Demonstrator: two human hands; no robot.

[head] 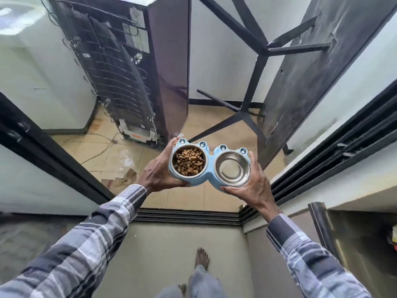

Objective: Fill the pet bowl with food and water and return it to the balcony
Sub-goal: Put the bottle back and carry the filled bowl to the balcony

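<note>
Head view looks down on a light-blue double pet bowl (209,168) held in the air at about waist height, above the black sliding-door track (187,217) that separates the grey indoor floor from the tan tiled balcony floor (103,151). The holder carries two steel bowls side by side. The left steel bowl (189,161) is heaped with brown dry pet food (189,162); the right steel bowl (233,171) is shiny inside, and whether it holds water cannot be told. Small round eye-like knobs stand along the holder's far edge.

Both hands are clamped on the holder, one at each end. The left hand (160,171) wraps the left end, fingers curled around the outer side and far edge, thumb along the near rim beneath the food bowl. The right hand (251,188) grips the right end, thumb pressed along the near underside edge and fingers reaching up the outer side. Both forearms wear a grey and white plaid shirt (90,244).

Below the bowl, a bare foot (202,259) stands on the indoor floor. Out on the balcony, a fridge (133,78) stands with its coil-covered back facing the camera, loose wires trailing on the tiles beside it. To the right, an upended table (300,67) with black metal legs leans against the wall. A scrap of cardboard (120,179) lies on the tiles near the left door frame.
</note>
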